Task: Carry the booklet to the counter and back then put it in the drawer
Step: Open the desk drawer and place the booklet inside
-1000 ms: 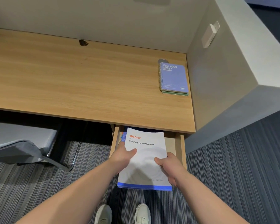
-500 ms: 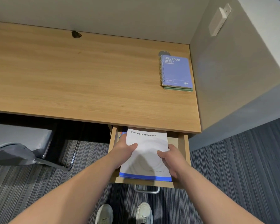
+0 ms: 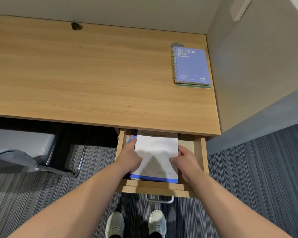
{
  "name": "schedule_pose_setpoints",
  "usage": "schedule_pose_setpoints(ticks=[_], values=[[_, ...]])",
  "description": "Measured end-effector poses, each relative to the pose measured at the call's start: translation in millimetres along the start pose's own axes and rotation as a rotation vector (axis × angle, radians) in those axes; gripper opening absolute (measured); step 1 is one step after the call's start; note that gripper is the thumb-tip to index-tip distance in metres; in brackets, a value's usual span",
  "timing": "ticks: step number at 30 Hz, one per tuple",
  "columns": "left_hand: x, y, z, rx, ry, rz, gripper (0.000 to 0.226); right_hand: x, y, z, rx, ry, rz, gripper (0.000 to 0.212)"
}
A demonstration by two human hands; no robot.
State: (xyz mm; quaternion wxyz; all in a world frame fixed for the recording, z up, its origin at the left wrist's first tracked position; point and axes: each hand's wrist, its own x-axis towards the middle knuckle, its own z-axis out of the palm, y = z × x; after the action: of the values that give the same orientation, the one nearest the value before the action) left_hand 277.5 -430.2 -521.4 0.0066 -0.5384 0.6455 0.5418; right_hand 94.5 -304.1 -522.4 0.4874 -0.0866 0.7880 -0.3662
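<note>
The white booklet (image 3: 156, 155) with a blue bottom band lies inside the open wooden drawer (image 3: 155, 187) under the desk's right end. Its far edge is tucked under the desktop. My left hand (image 3: 130, 156) grips the booklet's left edge and my right hand (image 3: 186, 158) grips its right edge, both reaching down into the drawer. Something blue shows in the drawer's far left corner, mostly hidden by my left hand.
The wooden desk (image 3: 93, 74) carries a purple spiral notebook (image 3: 190, 66) stacked on a green one at the right. A grey partition wall (image 3: 248, 66) stands on the right, a grey chair (image 3: 24, 152) on the left. A metal handle (image 3: 159, 200) hangs on the drawer's front.
Both hands have pushed the booklet forward and down, from above the drawer's front edge to inside the drawer, so its top now sits under the desktop.
</note>
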Motion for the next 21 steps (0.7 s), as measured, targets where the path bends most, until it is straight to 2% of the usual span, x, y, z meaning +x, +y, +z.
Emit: schedule_pose_setpoints(ticks=[2,6,9,11,13,15,16,17,19,20,21], values=[[-5,0,1,0.086,-0.017,-0.020,0.078,-4,1,-3,-0.037,-0.031,0.028,0.056],[-10,2,2,0.128,-0.065,-0.028,0.074,-13,-2,-12,-0.080,-0.076,0.017,0.054],[-18,7,0,0.173,-0.093,-0.028,0.092,-21,-4,-17,-0.109,-0.102,-0.017,0.072],[-31,11,-1,0.240,-0.081,0.064,0.099,-35,-8,-17,-0.177,-0.136,-0.082,0.084],[-51,14,-3,0.375,-0.100,0.224,0.102,-54,-7,-17,-0.346,-0.191,-0.251,0.091],[-76,13,-6,0.515,-0.107,0.360,0.095,-74,-2,-21,-0.593,-0.239,-0.403,0.104],[-88,9,-8,0.555,-0.069,0.405,0.083,-84,3,-24,-0.720,-0.227,-0.448,0.109],[-102,3,-9,0.559,0.018,0.448,0.064,-95,9,-29,-0.808,-0.172,-0.472,0.106],[-125,-12,-9,0.479,0.292,0.473,0.031,-114,24,-41,-0.811,0.079,-0.514,0.078],[-133,-22,-7,0.393,0.435,0.396,0.028,-121,35,-47,-0.745,0.249,-0.518,0.061],[-139,-28,-5,0.264,0.552,0.241,0.035,-125,43,-54,-0.656,0.418,-0.502,0.046]])
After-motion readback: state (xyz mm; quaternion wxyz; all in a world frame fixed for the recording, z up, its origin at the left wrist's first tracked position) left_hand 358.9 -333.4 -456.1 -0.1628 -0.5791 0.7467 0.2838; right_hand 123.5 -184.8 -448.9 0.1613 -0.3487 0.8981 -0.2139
